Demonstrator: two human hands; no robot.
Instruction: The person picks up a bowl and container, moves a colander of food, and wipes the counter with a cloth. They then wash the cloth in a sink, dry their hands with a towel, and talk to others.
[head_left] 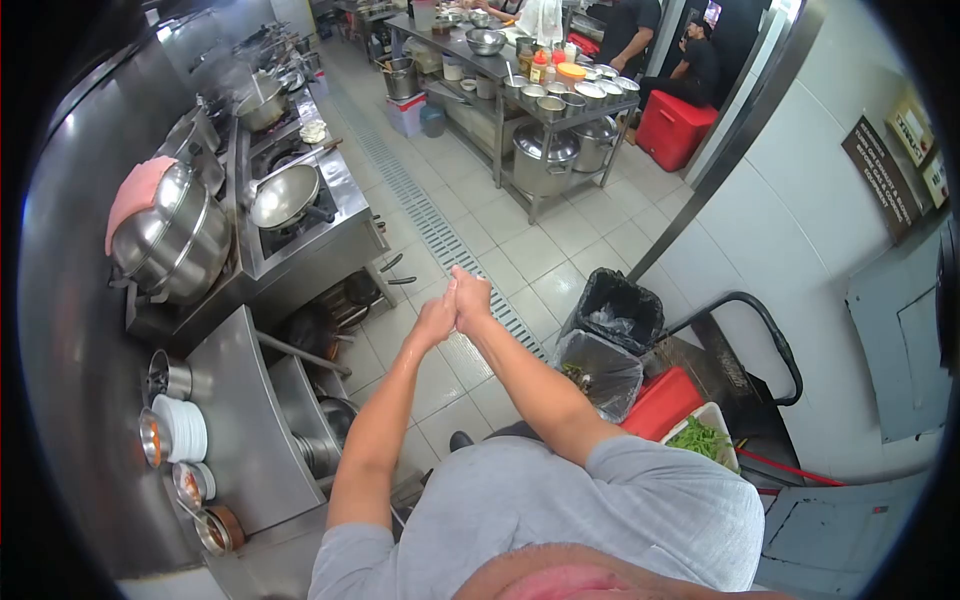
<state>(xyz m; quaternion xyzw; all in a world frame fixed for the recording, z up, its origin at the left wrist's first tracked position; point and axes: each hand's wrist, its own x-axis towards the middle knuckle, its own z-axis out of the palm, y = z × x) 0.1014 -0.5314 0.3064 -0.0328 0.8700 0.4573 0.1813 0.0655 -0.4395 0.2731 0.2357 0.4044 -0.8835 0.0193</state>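
Note:
In the head view my left hand (pixel 436 318) and my right hand (pixel 473 302) are pressed together in front of my body, above the tiled floor and a drain grate (pixel 420 208). Both have their fingers curled in against each other. Whether anything lies between them is hidden. My forearms look wet. Close to my right arm stand a bin with a black liner (pixel 625 298) and another with a clear liner (pixel 612 350). A steel counter (pixel 225 400) is to the left of my left arm.
A wok (pixel 285 197) sits on the stove, with a large steel pot (pixel 180 240) beside it. White plates (pixel 183 430) are stacked on the left counter. A trolley handle (pixel 775 330) and a tub of greens (pixel 703 438) are at right. Two people are at the back, near a red cooler box (pixel 672 128).

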